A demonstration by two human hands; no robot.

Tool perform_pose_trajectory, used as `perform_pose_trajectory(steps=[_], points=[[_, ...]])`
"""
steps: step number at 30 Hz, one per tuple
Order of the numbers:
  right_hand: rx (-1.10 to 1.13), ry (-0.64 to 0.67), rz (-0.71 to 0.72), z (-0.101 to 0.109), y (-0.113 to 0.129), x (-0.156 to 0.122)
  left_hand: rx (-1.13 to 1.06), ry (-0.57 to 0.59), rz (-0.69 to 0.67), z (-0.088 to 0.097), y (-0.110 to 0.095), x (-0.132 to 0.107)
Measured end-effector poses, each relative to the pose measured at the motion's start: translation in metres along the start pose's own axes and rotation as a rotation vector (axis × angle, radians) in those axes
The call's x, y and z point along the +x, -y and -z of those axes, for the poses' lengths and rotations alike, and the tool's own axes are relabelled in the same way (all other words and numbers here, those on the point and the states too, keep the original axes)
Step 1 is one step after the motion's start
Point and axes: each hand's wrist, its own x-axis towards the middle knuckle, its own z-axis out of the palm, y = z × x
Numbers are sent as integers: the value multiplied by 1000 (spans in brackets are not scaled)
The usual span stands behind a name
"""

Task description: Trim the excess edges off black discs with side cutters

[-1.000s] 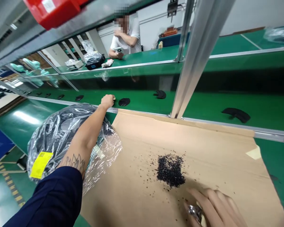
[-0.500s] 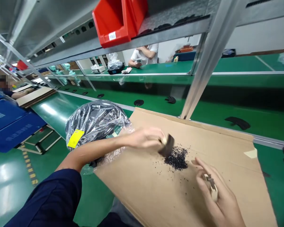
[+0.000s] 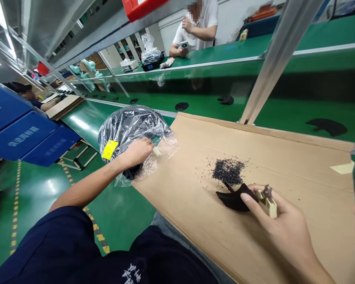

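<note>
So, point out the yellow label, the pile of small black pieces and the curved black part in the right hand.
Yellow label (image 3: 110, 150): head view, middle of its face.
Pile of small black pieces (image 3: 228, 171): head view, dense centre.
Curved black part (image 3: 233, 200): head view, broad body.

Curved piece, lower right: plain black
Small tool, beside it: cream, dark grey metal tip
Granules, right of centre: black
Cardboard, centre to lower right: plain tan
Plastic bag, left of centre: clear over black
Label, on the bag: bright yellow
Conveyor belt, across the upper right: green
Crates, left edge: blue, paler lettering
Floor tape, lower left: yellow-and-black stripes
Sleeve, lower left: navy
Bin, top: red
</note>
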Motion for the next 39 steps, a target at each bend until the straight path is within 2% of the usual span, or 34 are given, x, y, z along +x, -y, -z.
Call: perform_pose_trajectory(steps=[1, 3, 7, 9, 12, 14, 16, 19, 24, 27, 30, 34, 39], points=[[2, -3, 7, -1, 0, 0, 60, 38, 99, -5, 11, -5], [15, 2, 16, -2, 1, -1, 101, 64, 193, -15, 23, -14], [52, 22, 34, -5, 4, -2, 85, 21, 228, -28, 31, -23], [65, 13, 42, -6, 5, -1, -42, -110, 256, -31, 34, -24], [79, 2, 24, -5, 5, -1, -505, -406, 284, -28, 33, -22], [95, 0, -13, -4, 5, 0, -893, -532, 229, -24, 20, -18], [124, 4, -47, -3, 7, 0, -1208, -599, 120, -18, -3, -11], [189, 20, -76, -4, 9, -1, -1444, -655, -57, -8, -50, 4], [288, 17, -92, -6, 8, -5, -1682, -552, -333, 6, -127, 30], [299, -27, -103, -6, 7, -7, -1771, -479, -386, 13, -157, 40], [304, -54, -124, -5, 7, -9, -1825, -400, -409, 15, -168, 44], [299, -51, -153, -4, 7, -9, -1782, -308, -478, 14, -167, 43], [312, -6, -188, -6, 7, -9, -1741, -253, -494, 7, -172, 36]])
